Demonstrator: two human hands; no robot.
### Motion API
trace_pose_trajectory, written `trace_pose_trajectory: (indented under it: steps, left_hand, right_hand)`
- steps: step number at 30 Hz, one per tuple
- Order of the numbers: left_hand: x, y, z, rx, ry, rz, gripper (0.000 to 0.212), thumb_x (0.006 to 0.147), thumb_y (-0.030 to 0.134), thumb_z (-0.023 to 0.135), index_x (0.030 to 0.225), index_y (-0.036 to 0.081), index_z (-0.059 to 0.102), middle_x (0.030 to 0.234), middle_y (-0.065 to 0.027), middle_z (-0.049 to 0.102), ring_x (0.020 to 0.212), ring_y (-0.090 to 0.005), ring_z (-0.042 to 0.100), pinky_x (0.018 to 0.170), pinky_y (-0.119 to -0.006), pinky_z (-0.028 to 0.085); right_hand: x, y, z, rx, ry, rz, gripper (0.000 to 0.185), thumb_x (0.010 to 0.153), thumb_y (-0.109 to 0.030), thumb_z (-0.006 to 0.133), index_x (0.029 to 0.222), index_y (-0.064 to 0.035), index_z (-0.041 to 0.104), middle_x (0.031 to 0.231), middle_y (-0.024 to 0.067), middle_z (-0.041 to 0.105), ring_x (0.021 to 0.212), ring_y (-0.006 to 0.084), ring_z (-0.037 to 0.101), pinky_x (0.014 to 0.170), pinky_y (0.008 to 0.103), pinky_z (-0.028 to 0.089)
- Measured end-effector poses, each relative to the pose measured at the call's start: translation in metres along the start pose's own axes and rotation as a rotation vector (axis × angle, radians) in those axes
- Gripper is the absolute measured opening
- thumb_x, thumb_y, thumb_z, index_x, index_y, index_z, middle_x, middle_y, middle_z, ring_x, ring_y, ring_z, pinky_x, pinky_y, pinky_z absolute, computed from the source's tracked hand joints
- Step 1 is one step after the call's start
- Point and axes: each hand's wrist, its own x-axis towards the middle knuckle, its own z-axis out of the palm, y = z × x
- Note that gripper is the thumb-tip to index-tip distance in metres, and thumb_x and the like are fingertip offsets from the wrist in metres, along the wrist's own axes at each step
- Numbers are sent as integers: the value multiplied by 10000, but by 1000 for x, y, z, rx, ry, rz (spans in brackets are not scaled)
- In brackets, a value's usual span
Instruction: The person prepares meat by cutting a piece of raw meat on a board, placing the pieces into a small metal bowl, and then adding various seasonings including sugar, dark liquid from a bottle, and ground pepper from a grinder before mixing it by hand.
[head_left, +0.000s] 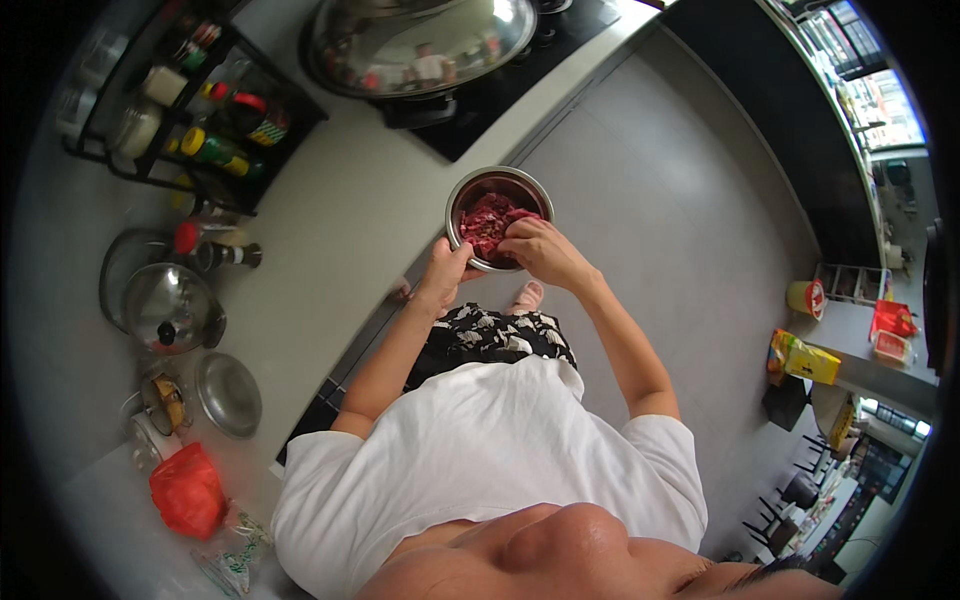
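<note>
A round stainless steel bowl with pieces of raw red meat in it is held in front of me, past the counter's edge and above the floor. My left hand grips the bowl's near left rim, with the thumb over the edge. Over the right side of the bowl, my right hand reaches in with bent fingers that touch the meat. Its fingertips are partly hidden, so I cannot tell whether they pinch a piece.
Left of me runs the countertop, bearing a black spice rack, a lidded kettle, a metal lid and a red plastic bag. A large domed wok lid covers a pan on the black cooktop.
</note>
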Motion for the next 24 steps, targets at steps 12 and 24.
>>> trace_pose_trajectory:
  steps: [12,24]
  left_hand:
    - [54,-44,292,287,-334,-92,236,893,65,546,1119,0,562,1022,-84,632,911,-181,668,744,-351,636]
    - [190,-81,568,413,-674,-274,355,881,25,536,1235,0,514,1058,-100,638,893,-196,684,761,-363,642]
  right_hand:
    - [-161,152,-120,-67,28,366,282,786,-249,697,1035,-116,688,1235,76,589,1186,314,545,926,516,476]
    - [-352,353,-265,-22,468,685,346,713,8,657,1051,-61,644,1214,166,561,1191,373,509,1039,452,435]
